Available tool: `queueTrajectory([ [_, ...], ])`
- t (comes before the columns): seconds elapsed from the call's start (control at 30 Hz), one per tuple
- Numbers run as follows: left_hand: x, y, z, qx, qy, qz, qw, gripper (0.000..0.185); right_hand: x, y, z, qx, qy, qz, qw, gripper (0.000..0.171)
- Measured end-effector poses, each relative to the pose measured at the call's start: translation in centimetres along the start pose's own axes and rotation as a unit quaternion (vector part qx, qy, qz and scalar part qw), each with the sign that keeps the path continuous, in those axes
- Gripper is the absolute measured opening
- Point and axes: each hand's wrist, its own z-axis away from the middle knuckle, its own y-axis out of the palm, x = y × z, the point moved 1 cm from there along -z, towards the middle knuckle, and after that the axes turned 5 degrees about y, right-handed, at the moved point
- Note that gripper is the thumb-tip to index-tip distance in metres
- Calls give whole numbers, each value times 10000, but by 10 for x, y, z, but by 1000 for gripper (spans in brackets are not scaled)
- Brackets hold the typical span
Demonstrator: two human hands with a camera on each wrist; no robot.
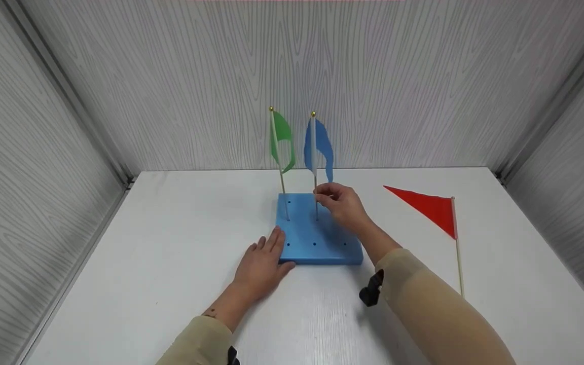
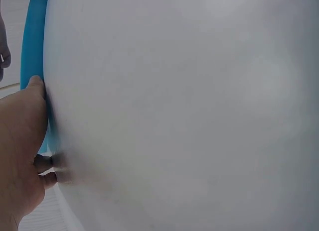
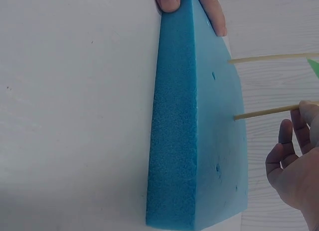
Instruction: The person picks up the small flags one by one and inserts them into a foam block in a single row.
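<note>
A blue foam block (image 1: 299, 230) with small holes lies flat on the white table. In its middle row stand two small flags: a green flag (image 1: 283, 126) on the left and a blue flag (image 1: 324, 142) beside it, both with gold tips. My right hand (image 1: 342, 205) pinches the blue flag's stick between thumb and fingertips; in the right wrist view that stick (image 3: 269, 112) enters a hole. My left hand (image 1: 261, 268) lies at the block's front left corner, fingers straight along its side and top, thumb (image 2: 36, 81) against the front edge.
A red triangular flag (image 1: 434, 208) lies on the table (image 1: 180, 243) to the right, its stick running toward my right sleeve. A grey wood-grain panel (image 1: 195, 86) stands behind, with side panels left and right. Several holes show in the block's front row.
</note>
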Motion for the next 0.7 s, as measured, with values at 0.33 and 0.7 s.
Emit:
queueTrajectory([
  [0.33, -1, -1, 0, 8, 10, -87, 10000, 83, -2, -4, 1, -11, -48, 107, 9999, 18],
  [0.7, -1, -1, 1, 15, -8, -14, 10000, 83, -3, -4, 1, -2, -26, -13, 10000, 16],
])
